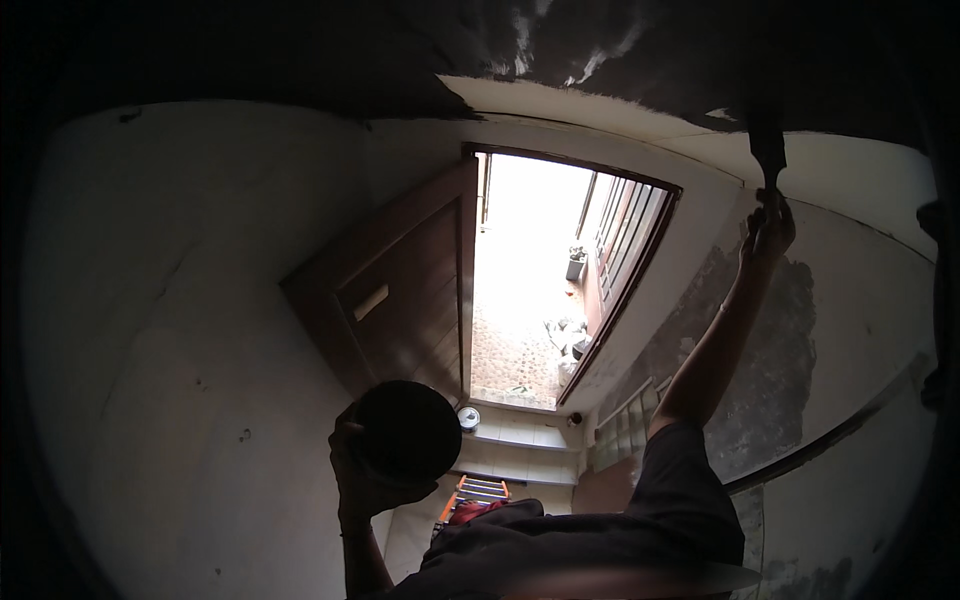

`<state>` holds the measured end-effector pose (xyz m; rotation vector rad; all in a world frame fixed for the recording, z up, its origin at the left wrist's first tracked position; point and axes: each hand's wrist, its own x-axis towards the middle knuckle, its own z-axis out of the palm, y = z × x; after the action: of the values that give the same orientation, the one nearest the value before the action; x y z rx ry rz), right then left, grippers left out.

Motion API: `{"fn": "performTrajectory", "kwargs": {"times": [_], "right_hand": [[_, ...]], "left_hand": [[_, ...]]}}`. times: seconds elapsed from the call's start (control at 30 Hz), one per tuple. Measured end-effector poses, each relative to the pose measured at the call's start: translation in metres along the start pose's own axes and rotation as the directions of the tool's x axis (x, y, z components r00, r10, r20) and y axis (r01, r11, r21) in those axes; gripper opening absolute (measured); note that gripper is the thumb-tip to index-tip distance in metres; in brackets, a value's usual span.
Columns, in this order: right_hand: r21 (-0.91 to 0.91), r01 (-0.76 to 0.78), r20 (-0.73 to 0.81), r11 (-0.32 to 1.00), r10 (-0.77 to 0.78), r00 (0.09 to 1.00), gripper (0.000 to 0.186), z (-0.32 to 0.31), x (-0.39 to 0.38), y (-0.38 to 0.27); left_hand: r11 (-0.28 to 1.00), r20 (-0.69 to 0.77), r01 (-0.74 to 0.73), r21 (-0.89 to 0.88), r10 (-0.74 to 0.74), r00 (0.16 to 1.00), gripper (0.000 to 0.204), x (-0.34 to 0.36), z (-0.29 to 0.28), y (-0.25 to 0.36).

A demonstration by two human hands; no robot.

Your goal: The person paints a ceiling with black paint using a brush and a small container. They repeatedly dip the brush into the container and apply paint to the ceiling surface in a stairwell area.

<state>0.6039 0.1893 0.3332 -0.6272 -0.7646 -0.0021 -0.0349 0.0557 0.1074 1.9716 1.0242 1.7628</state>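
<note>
My right hand [768, 230] is raised on an outstretched arm and closed round the handle of a wide flat paintbrush [767, 150]. The brush's bristle end meets the dark-coated part of the ceiling [640, 50], beside a pale uncoated strip [560, 98]. Lower down on the left, my left hand [352, 475] grips a round dark pot [408, 432] from its side and underneath. Its inside is too dark to make out any contents.
A brown wooden door [410, 290] stands open beside a bright doorway [520, 300]. Below me are pale steps [525, 430] with a small round tin [468, 418], and an orange ladder [482, 488]. Grey patches [775, 350] mark the right wall, which a dark rail [830, 440] crosses.
</note>
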Motion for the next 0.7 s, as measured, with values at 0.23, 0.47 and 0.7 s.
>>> {"fn": "performTrajectory", "kwargs": {"times": [0.23,0.47,0.7], "right_hand": [[-0.444,0.514,0.505,0.734,-0.269,0.82,0.022,0.03,0.034,0.044],[-0.019,-0.215,0.047,0.976,0.216,0.975,0.017,0.021,0.011,0.046],[-0.425,0.759,0.647,0.494,-0.421,0.636,0.026,0.017,0.044,0.045]], "left_hand": [[1.0,0.004,0.003,0.003,-0.003,1.0,0.116,0.003,0.001,-0.001],[1.0,-0.012,-0.004,0.014,0.004,1.0,0.116,0.001,-0.005,0.003],[1.0,-0.024,0.001,0.009,-0.001,1.0,0.117,-0.002,-0.006,0.002]]}}
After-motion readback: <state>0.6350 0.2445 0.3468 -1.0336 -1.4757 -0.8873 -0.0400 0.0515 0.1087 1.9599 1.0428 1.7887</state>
